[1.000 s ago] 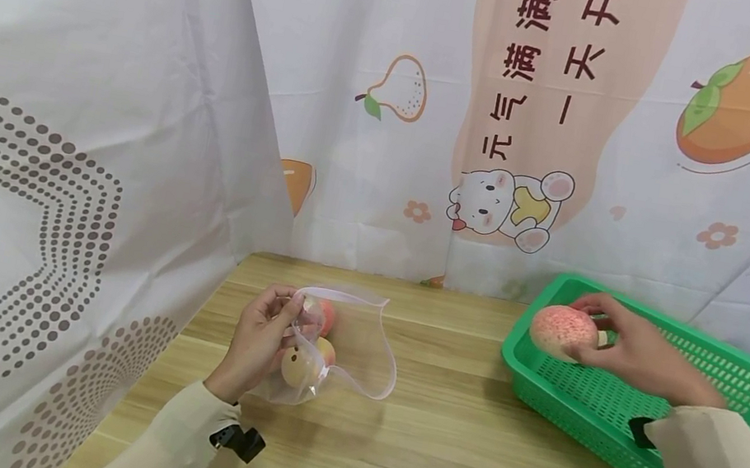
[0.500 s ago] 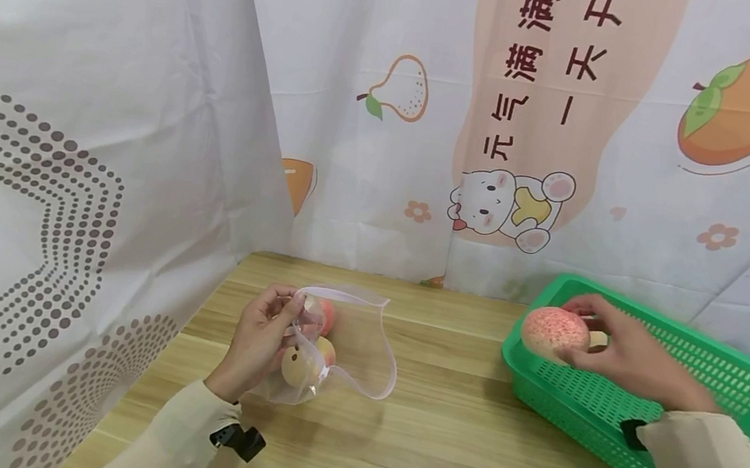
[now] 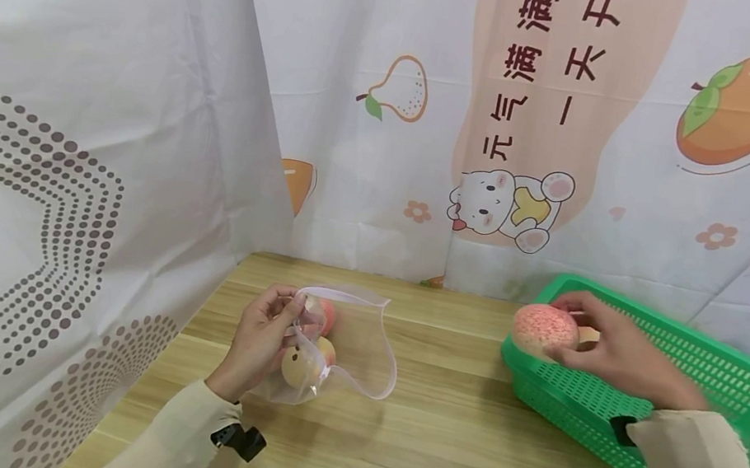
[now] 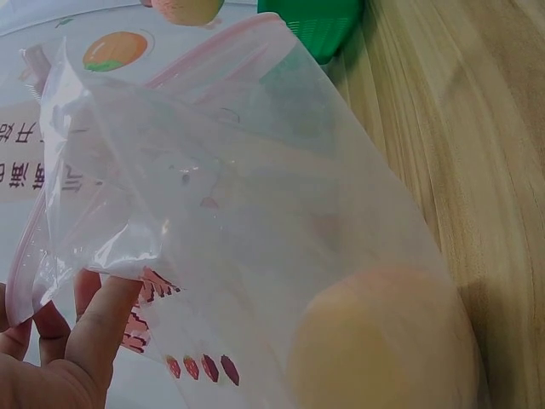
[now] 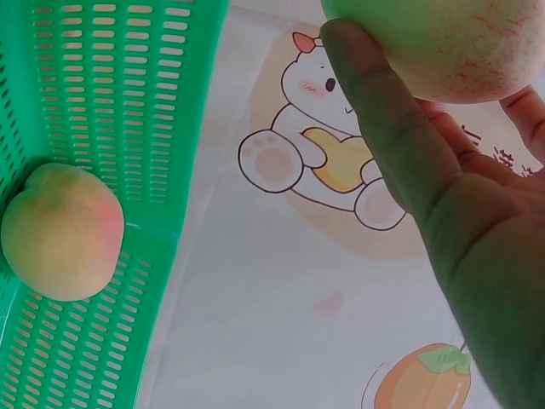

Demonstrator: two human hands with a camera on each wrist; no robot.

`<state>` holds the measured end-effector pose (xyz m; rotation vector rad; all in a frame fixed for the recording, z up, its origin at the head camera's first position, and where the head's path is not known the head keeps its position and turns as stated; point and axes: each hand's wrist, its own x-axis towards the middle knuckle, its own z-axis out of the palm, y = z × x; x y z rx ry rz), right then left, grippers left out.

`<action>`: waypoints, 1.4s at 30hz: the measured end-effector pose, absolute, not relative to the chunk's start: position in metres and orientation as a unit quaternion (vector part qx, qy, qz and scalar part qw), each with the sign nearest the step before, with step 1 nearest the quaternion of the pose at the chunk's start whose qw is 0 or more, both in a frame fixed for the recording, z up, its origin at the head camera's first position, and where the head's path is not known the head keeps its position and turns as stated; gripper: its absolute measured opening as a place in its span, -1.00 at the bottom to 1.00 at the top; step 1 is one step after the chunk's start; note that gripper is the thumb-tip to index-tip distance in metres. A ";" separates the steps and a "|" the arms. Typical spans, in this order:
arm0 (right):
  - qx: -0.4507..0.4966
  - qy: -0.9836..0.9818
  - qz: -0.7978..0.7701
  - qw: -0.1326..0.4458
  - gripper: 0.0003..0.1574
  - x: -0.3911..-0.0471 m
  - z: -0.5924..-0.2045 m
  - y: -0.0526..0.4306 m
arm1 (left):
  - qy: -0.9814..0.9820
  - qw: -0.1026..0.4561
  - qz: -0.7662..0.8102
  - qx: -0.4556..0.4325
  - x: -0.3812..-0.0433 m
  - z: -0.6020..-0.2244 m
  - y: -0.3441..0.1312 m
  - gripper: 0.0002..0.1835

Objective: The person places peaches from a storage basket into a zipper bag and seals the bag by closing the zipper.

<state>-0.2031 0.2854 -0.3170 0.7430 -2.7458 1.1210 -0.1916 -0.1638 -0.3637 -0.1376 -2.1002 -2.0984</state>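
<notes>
My left hand pinches the edge of a clear zip bag with a pale pink seal strip, its mouth gaping to the right. Inside the bag lie peaches, one yellowish and one redder behind it. In the left wrist view, a blurred peach shows through the plastic. Fingers and thumb of my right hand grip a pink speckled peach over the left end of the green basket. Another peach sits in the basket in the right wrist view.
The basket stands at the right of the wooden table, its slotted walls rising around it. A printed white cloth hangs along the back edge, and another patterned cloth closes off the left side.
My right hand has carried the speckled peach a little to the left, from inside the basket to over its left rim. The left hand and bag have stayed in place.
</notes>
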 end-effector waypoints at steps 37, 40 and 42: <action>0.263 -0.883 0.388 0.030 -0.39 -0.201 -0.321 0.249 | -0.710 0.082 -0.698 -0.048 -0.192 -0.364 -0.165 -0.75; 0.263 -0.886 0.381 0.038 -0.39 -0.200 -0.322 0.248 | -0.711 0.082 -0.696 -0.049 -0.192 -0.364 -0.165 -0.75; 0.266 -0.886 0.378 0.042 -0.39 -0.200 -0.322 0.247 | -0.712 0.082 -0.696 -0.050 -0.192 -0.364 -0.165 -0.75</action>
